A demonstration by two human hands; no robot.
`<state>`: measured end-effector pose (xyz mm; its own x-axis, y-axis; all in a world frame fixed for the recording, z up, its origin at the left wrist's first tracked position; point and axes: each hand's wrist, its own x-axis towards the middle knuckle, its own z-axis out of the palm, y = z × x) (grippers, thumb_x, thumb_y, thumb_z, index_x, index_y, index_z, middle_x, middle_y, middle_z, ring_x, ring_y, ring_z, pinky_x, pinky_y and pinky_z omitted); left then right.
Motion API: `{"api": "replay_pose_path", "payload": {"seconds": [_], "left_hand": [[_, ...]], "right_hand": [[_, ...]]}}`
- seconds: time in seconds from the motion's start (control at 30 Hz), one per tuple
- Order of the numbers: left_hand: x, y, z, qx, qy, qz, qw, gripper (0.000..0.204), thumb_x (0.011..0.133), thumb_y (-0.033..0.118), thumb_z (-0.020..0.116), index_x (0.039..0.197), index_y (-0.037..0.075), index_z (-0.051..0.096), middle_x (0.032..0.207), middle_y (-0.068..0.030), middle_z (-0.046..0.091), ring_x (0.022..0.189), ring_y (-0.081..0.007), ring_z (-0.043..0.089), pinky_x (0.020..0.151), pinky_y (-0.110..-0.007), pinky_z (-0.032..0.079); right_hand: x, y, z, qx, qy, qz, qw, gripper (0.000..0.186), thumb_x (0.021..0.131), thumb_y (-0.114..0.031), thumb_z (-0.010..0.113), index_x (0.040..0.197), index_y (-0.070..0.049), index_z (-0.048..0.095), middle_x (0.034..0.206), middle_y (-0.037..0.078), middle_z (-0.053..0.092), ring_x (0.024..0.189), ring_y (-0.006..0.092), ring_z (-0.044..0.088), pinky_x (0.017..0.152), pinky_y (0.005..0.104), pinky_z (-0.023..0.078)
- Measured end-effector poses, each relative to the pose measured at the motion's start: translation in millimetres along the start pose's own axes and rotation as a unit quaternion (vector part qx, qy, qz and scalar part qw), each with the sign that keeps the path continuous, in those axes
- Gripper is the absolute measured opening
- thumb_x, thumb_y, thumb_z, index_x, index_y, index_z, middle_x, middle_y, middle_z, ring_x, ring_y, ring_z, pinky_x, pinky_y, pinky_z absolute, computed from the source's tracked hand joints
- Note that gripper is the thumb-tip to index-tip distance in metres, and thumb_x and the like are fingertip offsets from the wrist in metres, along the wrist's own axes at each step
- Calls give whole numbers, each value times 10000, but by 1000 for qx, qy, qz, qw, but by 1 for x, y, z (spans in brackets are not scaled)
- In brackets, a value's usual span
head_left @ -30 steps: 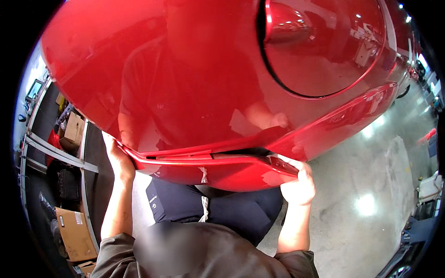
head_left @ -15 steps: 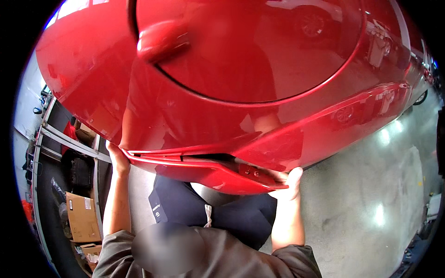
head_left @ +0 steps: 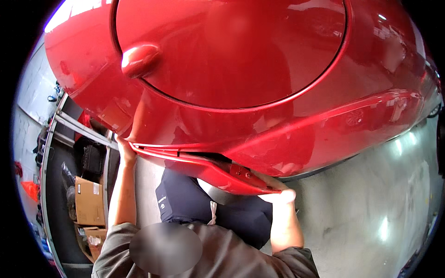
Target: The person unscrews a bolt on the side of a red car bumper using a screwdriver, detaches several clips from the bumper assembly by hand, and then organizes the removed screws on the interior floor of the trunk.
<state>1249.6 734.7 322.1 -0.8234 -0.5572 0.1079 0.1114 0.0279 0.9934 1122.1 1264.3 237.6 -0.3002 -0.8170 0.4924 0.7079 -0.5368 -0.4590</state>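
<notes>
A long red car trim panel [head_left: 199, 170] spans the lower side of a red car body [head_left: 194, 125]. Its left part lies close to the body, while a dark gap with small metal fasteners [head_left: 248, 175] shows behind its right part. At the panel's left end, my left hand [head_left: 126, 149] grips the edge, its fingers partly hidden. My right hand [head_left: 282, 196] holds the right tip from below, with some fingers reaching behind it into the gap. A rounded red handle-like bump [head_left: 139, 61] sticks out of the body farther up, beside a dark curved seam.
Metal shelving [head_left: 83, 129] stands at the left, with a cardboard box [head_left: 90, 200], a black crate [head_left: 91, 157] and other boxes. Shiny grey floor [head_left: 352, 204] stretches to the right. My legs [head_left: 185, 197] are under the panel.
My right hand has shifted slightly down and left at the panel's right tip, and its thumb no longer stands up. The car and shelves sit a little differently in view.
</notes>
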Motion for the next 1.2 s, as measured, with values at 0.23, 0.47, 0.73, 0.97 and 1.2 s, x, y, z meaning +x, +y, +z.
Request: {"api": "replay_pose_path", "payload": {"seconds": [0.23,0.47,0.73,0.97,1.2], "left_hand": [[6,-7,-20,18,-8,16,1000,1161,957,843,68,1506,-107,448,1495,-190,557,1384,-306,531,1217,-381,339],[2,10,2,-35,9,-31,999,1148,965,799,13,1495,-120,449,1506,-224,541,1407,-327,511,1225,-387,348],[-10,23,28,-58,34,-43,997,1216,933,845,6,1478,-144,457,1489,-235,553,1420,-344,497,1245,-401,318],[-3,-3,-6,-48,109,28,993,1057,1024,756,124,1347,-127,608,1403,-200,626,1314,-299,577,1194,-414,377],[-10,16,1,-159,8,-72,985,1222,916,891,92,1521,-124,406,1632,-207,372,1520,-337,340,1277,-452,256]], "right_hand": [[32,-4,43,-529,98,-46,842,547,852,-196,828,1332,-57,605,1172,57,695,1054,165,649,929,348,509],[28,30,11,-340,120,11,933,413,857,-119,790,1235,-50,638,1016,46,723,935,153,680,884,320,531],[26,28,-1,-393,95,-62,913,457,864,-130,780,1270,-15,607,1148,70,715,1052,195,676,989,366,518],[35,3,33,-29,282,227,932,643,1009,-524,543,1407,-21,495,1348,147,593,1190,243,579,1033,411,500],[4,27,2,-276,115,-26,954,602,871,-201,751,1383,8,514,1334,144,614,1257,203,561,1086,390,446]]}}
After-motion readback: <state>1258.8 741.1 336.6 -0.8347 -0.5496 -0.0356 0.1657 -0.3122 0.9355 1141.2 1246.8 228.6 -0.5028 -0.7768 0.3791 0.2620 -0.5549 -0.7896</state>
